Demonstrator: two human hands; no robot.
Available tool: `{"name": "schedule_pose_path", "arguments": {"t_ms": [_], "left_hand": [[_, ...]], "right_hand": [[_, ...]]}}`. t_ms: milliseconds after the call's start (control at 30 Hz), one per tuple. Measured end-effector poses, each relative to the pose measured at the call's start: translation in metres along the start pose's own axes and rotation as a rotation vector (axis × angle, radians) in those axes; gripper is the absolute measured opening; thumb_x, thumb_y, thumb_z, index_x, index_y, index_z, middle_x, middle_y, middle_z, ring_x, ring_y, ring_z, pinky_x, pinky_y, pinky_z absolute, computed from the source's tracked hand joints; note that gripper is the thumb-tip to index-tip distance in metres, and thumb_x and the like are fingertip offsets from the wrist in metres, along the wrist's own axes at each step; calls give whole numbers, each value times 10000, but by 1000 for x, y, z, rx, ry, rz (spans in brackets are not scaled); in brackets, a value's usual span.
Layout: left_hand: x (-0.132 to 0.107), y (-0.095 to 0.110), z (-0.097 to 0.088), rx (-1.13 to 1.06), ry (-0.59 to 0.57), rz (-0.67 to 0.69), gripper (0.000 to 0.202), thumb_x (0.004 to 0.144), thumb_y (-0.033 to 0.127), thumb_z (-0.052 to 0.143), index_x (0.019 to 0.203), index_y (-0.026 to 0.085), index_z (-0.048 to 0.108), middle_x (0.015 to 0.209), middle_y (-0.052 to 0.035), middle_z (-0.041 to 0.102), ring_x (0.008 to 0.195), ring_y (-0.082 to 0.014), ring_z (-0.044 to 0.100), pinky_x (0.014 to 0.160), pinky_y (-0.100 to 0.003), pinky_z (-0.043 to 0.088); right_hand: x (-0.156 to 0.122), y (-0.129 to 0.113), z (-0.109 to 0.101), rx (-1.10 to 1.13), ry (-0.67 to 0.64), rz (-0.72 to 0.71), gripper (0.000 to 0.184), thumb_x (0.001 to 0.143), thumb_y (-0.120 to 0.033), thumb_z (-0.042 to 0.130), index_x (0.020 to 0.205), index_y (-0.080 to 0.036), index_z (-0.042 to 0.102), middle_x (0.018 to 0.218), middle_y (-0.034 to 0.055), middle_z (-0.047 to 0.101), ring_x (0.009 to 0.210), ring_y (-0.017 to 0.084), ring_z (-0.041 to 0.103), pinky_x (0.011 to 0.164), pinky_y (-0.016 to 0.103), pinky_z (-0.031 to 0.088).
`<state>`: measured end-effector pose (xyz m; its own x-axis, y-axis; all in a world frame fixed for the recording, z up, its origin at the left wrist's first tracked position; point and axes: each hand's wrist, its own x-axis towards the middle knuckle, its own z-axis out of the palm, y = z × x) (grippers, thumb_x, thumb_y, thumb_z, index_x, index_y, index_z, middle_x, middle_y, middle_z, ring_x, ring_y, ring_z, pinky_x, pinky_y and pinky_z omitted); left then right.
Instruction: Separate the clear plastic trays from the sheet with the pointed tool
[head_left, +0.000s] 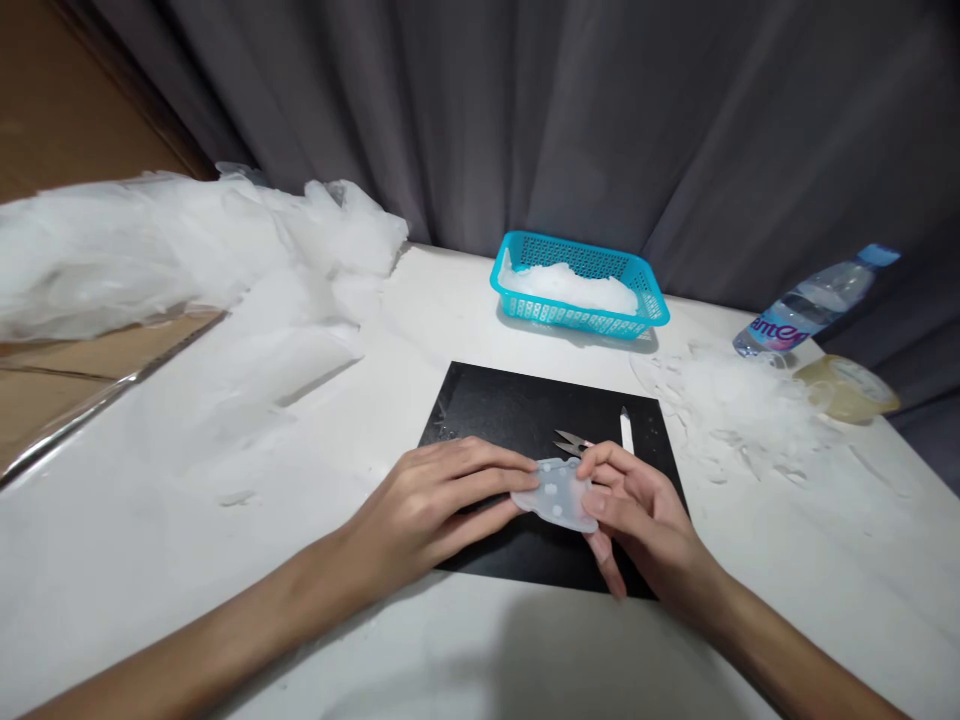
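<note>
Both hands meet over a black mat (495,405) on a white table. My left hand (435,500) pinches the left edge of a small translucent white silicone piece (559,495) with round bumps. My right hand (637,510) grips its right side, thumb on top and fingers curled beneath. The piece is lifted slightly above the mat. Small thread snips (570,440) and a thin white stick-like tool (625,430) lie on the mat just beyond my fingers.
A turquoise basket (581,315) holding white pieces stands at the back. Loose translucent scraps (731,400), a water bottle (814,300) and a tape roll (847,390) are at the right. Crumpled clear plastic bags (187,260) cover the left. A grey curtain hangs behind.
</note>
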<state>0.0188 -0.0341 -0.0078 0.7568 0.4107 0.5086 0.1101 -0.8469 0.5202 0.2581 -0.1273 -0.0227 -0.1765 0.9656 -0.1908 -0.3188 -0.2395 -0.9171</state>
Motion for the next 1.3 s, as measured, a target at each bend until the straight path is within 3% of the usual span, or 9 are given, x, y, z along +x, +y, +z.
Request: {"name": "schedule_pose_path", "arguments": {"t_ms": [167, 367, 533, 667, 733, 800, 933, 1100, 1300], "left_hand": [[1, -16, -12, 279, -64, -170, 315, 1042, 360, 600, 1322, 228, 661, 1247, -81, 747, 1113, -244, 717, 1000, -373, 540], [-6, -60, -83, 876, -67, -367, 447, 1061, 489, 403, 1194, 159, 674, 1214, -161, 730, 1101, -356, 681, 991, -512, 504], [-23, -71, -125, 1272, -177, -819, 564, 1022, 499, 468, 1260, 6, 604, 1159, -263, 673, 1110, -435, 633, 943, -481, 501], [-27, -66, -126, 1178, -192, -967, 486, 1062, 435, 382, 1228, 43, 617, 1077, -246, 668, 1028, -416, 659, 764, -425, 512], [-25, -64, -123, 1130, -176, -968, 424, 1074, 327, 315, 1225, 64, 611, 1076, -230, 665, 1021, -399, 663, 663, -389, 479], [-23, -63, -121, 1037, -140, -947, 384, 1061, 275, 304, 1200, 99, 616, 1091, -201, 670, 1014, -378, 670, 611, -367, 440], [-16, -56, -116, 672, 66, -809, 364, 1038, 455, 404, 1067, 185, 647, 1084, -112, 695, 910, -301, 686, 670, -342, 449], [-1, -34, -109, 120, 429, -738, 414, 927, 608, 635, 838, 203, 632, 834, -5, 633, 804, -204, 604, 733, -272, 446], [9, -16, -94, -572, 451, -809, 359, 868, 541, 774, 942, 198, 698, 912, -5, 673, 793, -165, 605, 687, -216, 469]], "right_hand": [[7, -2, -6, -219, 49, -19, 323, 987, -502, 629, 1088, -224, 500, 660, -56, 639, 383, 97, 589, 395, 181, 448], [41, -43, -20, -508, -83, -184, 337, 986, -450, 635, 1233, -224, 600, 820, -20, 597, 598, 104, 628, 543, 228, 548], [106, -97, -54, -743, 227, -505, 495, 964, -498, 603, 1378, -228, 573, 925, 29, 610, 690, 169, 661, 607, 310, 563], [124, -103, -70, -1125, 554, -492, 511, 984, -455, 551, 1437, -219, 529, 999, 83, 695, 692, 211, 664, 700, 382, 538], [108, -91, -66, -1225, 488, -466, 418, 1024, -444, 493, 1366, -214, 566, 987, 82, 713, 752, 230, 675, 748, 391, 527], [82, -76, -54, -1274, 243, -417, 322, 1038, -459, 498, 1241, -237, 614, 986, 68, 714, 849, 241, 686, 785, 379, 526], [38, -56, -30, -1408, -84, -276, 216, 954, -380, 708, 1103, -261, 607, 1044, 30, 695, 978, 243, 663, 845, 358, 504], [36, -46, -26, -1423, -77, -320, 75, 997, -220, 630, 1012, -244, 560, 980, 3, 676, 868, 185, 660, 757, 300, 484], [72, -27, -56, -1736, 148, -622, 146, 1055, -214, 494, 969, -215, 611, 945, 64, 699, 878, 255, 676, 780, 377, 504]]}}
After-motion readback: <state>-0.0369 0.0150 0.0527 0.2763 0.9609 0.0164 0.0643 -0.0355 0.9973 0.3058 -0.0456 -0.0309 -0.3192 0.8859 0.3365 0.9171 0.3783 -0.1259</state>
